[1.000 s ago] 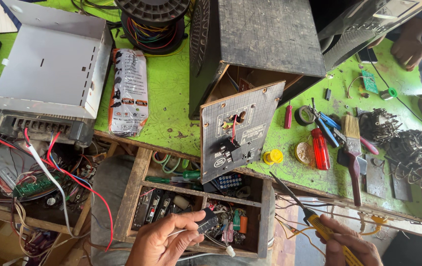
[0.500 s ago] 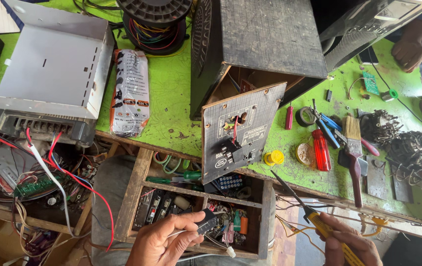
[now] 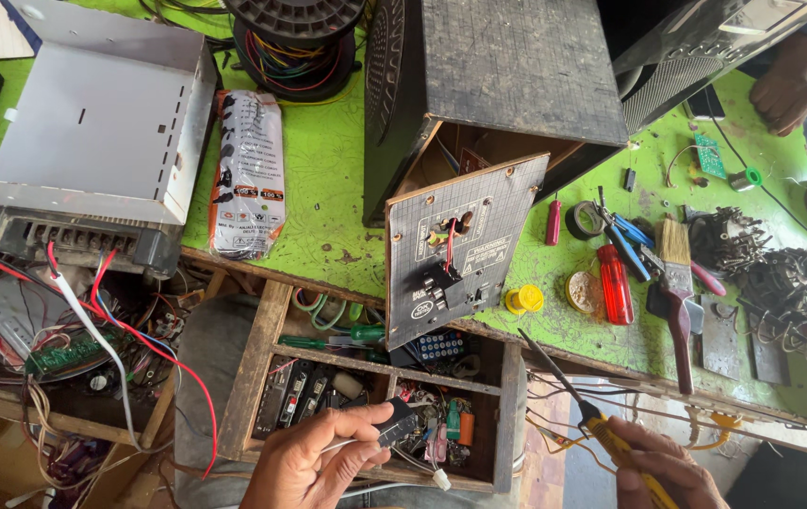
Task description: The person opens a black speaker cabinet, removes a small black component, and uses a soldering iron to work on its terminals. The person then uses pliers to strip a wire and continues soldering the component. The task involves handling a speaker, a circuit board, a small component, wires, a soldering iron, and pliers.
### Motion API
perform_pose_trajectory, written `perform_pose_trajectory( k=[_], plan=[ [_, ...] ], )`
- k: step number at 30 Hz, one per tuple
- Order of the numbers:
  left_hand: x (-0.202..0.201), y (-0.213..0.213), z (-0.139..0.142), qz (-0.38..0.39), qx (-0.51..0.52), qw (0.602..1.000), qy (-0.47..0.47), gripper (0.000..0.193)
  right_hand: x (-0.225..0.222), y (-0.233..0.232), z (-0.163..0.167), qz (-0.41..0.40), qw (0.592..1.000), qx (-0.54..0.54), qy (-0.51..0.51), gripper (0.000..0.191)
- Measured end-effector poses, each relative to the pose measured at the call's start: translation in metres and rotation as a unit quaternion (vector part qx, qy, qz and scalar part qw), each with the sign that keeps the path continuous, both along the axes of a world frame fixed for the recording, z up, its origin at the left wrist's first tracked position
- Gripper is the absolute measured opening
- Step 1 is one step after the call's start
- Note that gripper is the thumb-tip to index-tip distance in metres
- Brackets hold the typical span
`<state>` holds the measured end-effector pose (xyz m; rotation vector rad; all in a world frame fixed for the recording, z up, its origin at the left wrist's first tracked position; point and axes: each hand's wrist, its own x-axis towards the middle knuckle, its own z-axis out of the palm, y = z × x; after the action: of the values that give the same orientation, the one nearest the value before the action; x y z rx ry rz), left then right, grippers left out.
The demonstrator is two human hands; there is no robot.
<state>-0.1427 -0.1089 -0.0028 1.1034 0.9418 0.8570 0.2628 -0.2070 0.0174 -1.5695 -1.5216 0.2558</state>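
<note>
Left hand (image 3: pixel 304 462), near edge, pinches a small black plastic component (image 3: pixel 395 424) with thin white leads between thumb and fingers, holding it over the open wooden drawer (image 3: pixel 255 363) of mixed electronic parts set under the near edge of the green-topped bench (image 3: pixel 328 188). Right hand (image 3: pixel 663 467), near right, is clenched around a yellow-handled tool with a thin dark metal shaft (image 3: pixel 578 401), tip angled up-left toward the grey rectangular back panel (image 3: pixel 460 247) that leans out of the dark wooden speaker cabinet (image 3: pixel 507 71). Just right of the panel: yellow cap (image 3: pixel 524 300), red plastic-handled screwdriver (image 3: pixel 615 285), wooden-handled paintbrush (image 3: pixel 677 287).
</note>
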Motion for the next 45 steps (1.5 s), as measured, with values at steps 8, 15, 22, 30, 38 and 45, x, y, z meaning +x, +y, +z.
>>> perform_pose_trajectory(
  k=[8,15,22,30,38,45],
  plan=[
    [-0.001,0.000,0.000,-0.003,-0.002,1.000,0.002,0.010,-0.013,0.011,0.009,0.018,0.999,0.032,0.009,0.010],
    [0.000,0.001,-0.002,-0.010,0.017,1.000,-0.021,0.010,-0.016,0.012,0.014,0.024,0.999,0.034,0.019,0.012],
    [0.001,0.001,0.000,-0.008,0.006,0.999,-0.035,0.010,-0.020,0.013,0.016,0.003,1.000,0.028,-0.014,0.008],
    [0.002,0.000,0.002,-0.006,-0.012,1.000,-0.025,0.008,-0.025,0.013,0.017,-0.003,0.999,0.036,0.021,0.009],
    [0.001,0.000,0.004,-0.006,0.000,1.000,-0.015,0.008,-0.029,0.015,0.024,-0.011,1.000,0.024,-0.003,0.007],
    [0.001,0.001,0.003,-0.009,0.004,1.000,-0.002,0.009,-0.030,0.015,0.022,-0.015,1.000,0.019,0.012,0.010]
  ],
)
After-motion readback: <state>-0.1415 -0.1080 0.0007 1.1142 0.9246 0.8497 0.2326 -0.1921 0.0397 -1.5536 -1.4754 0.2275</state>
